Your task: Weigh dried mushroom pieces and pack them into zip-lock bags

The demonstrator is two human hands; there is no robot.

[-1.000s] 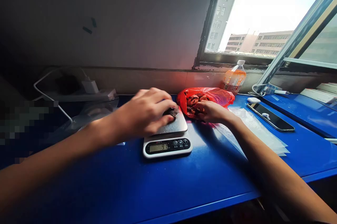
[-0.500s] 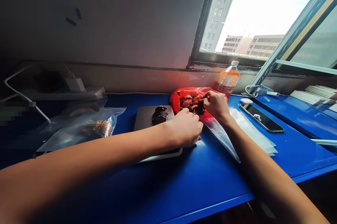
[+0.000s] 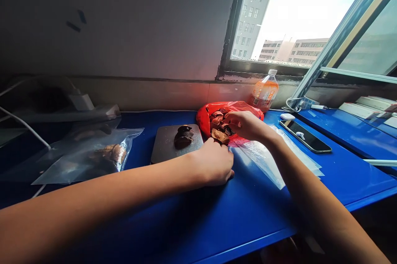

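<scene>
My right hand [image 3: 248, 124] reaches over the mouth of a red plastic bag [image 3: 203, 119], its bent fingers loosely apart among dried, dark brown curved pieces [image 3: 217, 118]. Closed and knuckles up, my left hand [image 3: 215, 160] is at the bag's front edge, beside the scale. A lighter brown dried piece [image 3: 220, 136] shows just beyond its knuckles; whether the fingers hold it is hidden. On the flat metal top of the scale [image 3: 163, 144] rest dark dried pieces [image 3: 183, 138], one upon another. My left forearm covers the scale's front.
Clear plastic bags [image 3: 279, 164] lie right of the red bag, near a phone [image 3: 310, 138] with a white earbud on it. An orange drink bottle [image 3: 265, 90] stands behind. At left are a filled clear bag [image 3: 83, 156], a white cable and a power strip [image 3: 107, 111].
My right hand has shifted left and its fingers have loosened over the pieces. My left hand has lowered slightly, and the lighter brown piece now shows beyond it. The view has moved a little.
</scene>
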